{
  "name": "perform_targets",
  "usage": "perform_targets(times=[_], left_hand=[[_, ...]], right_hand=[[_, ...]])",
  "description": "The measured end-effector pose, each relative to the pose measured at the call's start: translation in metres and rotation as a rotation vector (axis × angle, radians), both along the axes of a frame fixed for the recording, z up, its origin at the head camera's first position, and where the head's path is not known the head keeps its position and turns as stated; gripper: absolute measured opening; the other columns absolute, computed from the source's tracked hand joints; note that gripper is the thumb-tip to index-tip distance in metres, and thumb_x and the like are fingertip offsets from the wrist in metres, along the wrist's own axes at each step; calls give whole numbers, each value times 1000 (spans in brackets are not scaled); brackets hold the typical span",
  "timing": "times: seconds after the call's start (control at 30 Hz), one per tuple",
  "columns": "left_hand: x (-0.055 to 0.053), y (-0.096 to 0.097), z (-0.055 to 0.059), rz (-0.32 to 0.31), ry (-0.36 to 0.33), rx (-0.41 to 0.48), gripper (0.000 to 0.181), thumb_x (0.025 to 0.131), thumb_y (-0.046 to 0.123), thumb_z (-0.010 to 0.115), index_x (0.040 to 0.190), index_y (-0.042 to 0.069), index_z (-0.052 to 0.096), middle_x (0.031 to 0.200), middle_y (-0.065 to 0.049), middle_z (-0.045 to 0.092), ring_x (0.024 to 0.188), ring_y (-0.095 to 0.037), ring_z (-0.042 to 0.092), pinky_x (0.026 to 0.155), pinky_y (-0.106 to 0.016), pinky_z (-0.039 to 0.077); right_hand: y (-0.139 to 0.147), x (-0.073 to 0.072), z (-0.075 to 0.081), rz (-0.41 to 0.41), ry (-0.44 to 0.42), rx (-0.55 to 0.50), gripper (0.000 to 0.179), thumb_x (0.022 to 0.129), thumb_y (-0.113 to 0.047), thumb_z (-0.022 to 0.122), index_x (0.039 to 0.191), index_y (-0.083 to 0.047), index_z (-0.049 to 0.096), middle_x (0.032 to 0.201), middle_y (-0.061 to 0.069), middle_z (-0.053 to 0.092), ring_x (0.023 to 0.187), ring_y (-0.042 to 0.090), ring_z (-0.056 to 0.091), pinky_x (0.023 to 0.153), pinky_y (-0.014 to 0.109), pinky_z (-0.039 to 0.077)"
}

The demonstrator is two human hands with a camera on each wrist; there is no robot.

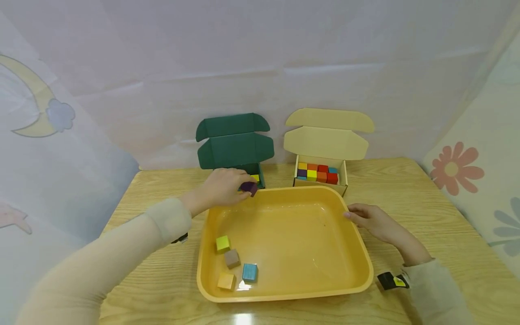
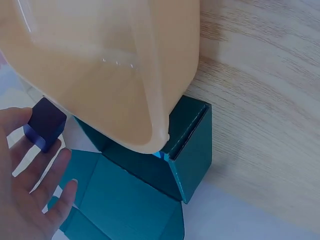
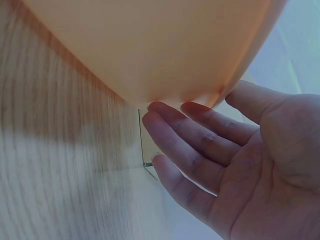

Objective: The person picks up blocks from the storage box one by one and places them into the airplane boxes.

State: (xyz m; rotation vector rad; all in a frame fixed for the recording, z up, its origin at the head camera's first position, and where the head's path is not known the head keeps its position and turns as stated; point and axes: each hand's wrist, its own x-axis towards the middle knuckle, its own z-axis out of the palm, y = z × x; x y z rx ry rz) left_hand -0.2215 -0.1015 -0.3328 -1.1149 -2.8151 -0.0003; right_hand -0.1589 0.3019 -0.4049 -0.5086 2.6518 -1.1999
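Note:
My left hand (image 1: 225, 186) pinches a dark purple cube (image 1: 249, 188) between thumb and fingers, over the far left rim of a yellow plastic tub (image 1: 284, 295). In the left wrist view the purple cube (image 2: 46, 124) sits at the fingertips, the other fingers spread. Just behind is an open green box (image 1: 262, 178), partly hidden by the hand, a yellow cube (image 1: 255, 178) showing inside. My right hand (image 1: 375, 222) holds the tub's right rim, thumb on the rim and fingers (image 3: 175, 137) against its outer wall. In the tub's left part lie lime (image 1: 223, 244), brown (image 1: 232, 258), blue (image 1: 249, 273) and pale orange (image 1: 226, 281) cubes.
A tan cardboard box (image 1: 346, 176) with its lid up stands behind the tub's right half, holding rows of coloured cubes (image 1: 322, 176). The green box's lid (image 1: 235, 149) stands up too. Under everything is a wooden table (image 1: 154, 289), with a pale wall covering (image 1: 243, 54) behind.

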Motion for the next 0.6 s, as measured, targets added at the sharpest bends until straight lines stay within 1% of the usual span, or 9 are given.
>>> perform_targets(times=[0.13,0.2,0.4,0.6], left_hand=[[-9,4,-1,49,-15,4,36,93,33,69,126,16,70,109,-3,70,87,-20,65,75,-33,56],[-13,7,-3,75,-30,3,37,94,34,68,127,17,69,110,-4,70,89,-20,64,77,-34,56],[-28,14,-9,163,-117,4,41,96,36,66,132,16,65,119,-5,68,101,-24,63,89,-39,54],[-41,15,-15,231,-177,33,41,96,36,65,131,15,65,124,-6,67,107,-26,62,92,-43,52]], right_hand=[[1,0,0,-5,-4,6,43,105,-21,52,128,15,55,118,26,65,107,39,63,82,43,57],[1,0,0,-6,-6,6,43,105,-21,52,129,15,54,119,27,65,107,39,63,82,43,57],[2,0,0,-7,-9,3,43,105,-21,52,129,15,54,119,27,64,107,40,63,82,43,57],[2,-1,-1,-5,-18,-7,42,105,-21,52,129,14,55,119,26,65,107,39,63,82,44,57]])
